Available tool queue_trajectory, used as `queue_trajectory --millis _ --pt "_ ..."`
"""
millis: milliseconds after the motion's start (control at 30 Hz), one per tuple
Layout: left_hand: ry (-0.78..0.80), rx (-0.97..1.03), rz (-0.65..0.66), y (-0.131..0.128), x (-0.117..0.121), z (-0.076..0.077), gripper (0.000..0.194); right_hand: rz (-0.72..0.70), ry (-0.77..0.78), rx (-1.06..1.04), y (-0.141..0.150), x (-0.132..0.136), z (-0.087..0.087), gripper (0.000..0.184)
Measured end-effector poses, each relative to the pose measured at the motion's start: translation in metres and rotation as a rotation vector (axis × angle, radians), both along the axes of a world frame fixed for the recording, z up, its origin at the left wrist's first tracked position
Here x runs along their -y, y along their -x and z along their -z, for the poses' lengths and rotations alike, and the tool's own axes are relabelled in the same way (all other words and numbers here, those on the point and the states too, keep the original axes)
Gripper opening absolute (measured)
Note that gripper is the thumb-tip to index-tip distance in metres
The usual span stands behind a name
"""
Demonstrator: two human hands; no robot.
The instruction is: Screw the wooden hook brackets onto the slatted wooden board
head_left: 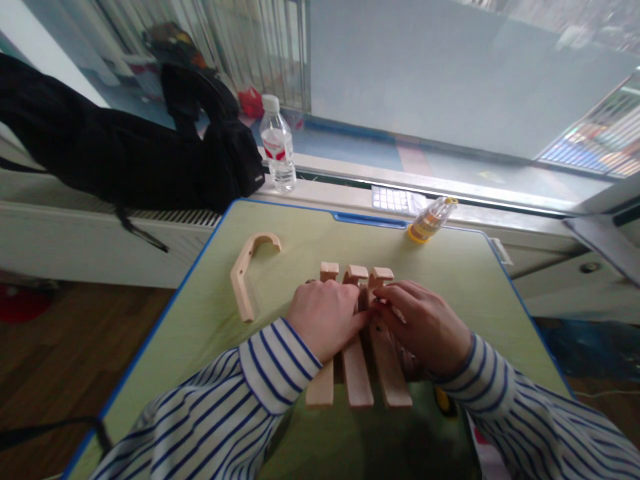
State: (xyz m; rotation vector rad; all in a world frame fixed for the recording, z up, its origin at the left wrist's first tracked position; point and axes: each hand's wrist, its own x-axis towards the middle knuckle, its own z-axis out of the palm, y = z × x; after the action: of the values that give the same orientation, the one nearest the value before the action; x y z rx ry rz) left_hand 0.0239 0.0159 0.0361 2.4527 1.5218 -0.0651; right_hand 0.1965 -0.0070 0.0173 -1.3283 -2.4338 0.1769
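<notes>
Three curved wooden hook-shaped pieces (357,377) lie side by side on the green table (450,267), their hooked ends pointing away from me. My left hand (325,317) rests closed over the left and middle pieces, thumb against the middle one. Closed in a pinch, my right hand (425,327) has its fingertips at the gap between the middle and right pieces; what they pinch is too small to name. A fourth wooden hook piece (247,273) lies alone to the left, clear of both hands.
A tilted small bottle with a yellow cap (430,221) lies at the table's far edge. A water bottle (277,147) and a black bag (125,150) sit on the sill behind. A yellow object (443,400) peeks out under my right wrist.
</notes>
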Motion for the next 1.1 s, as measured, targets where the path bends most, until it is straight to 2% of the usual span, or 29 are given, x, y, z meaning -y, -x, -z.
queue_trajectory --millis 200,433,633,800,967,1100 --pt "0.012 0.002 -0.011 0.000 0.000 0.000 0.042 -0.007 0.005 0.014 -0.001 0.002 -0.002 0.016" --pt "0.035 0.000 0.002 0.000 0.000 -0.003 0.051 0.060 -0.103 0.004 -0.015 0.014 -0.017 0.018" --pt "0.014 0.022 -0.002 0.000 0.002 -0.001 0.054 0.134 -0.129 0.004 -0.034 0.037 -0.027 0.018" --pt "-0.019 0.018 0.011 0.002 0.003 -0.001 0.056 0.190 -0.115 0.020 -0.049 0.070 -0.032 0.020" --pt "-0.051 0.062 0.067 0.009 0.013 -0.017 0.053 0.263 -0.010 0.079 -0.063 0.109 -0.025 0.017" --pt "0.020 0.181 0.201 0.008 0.040 -0.034 0.040 0.308 0.081 0.247 -0.065 0.132 -0.010 0.016"
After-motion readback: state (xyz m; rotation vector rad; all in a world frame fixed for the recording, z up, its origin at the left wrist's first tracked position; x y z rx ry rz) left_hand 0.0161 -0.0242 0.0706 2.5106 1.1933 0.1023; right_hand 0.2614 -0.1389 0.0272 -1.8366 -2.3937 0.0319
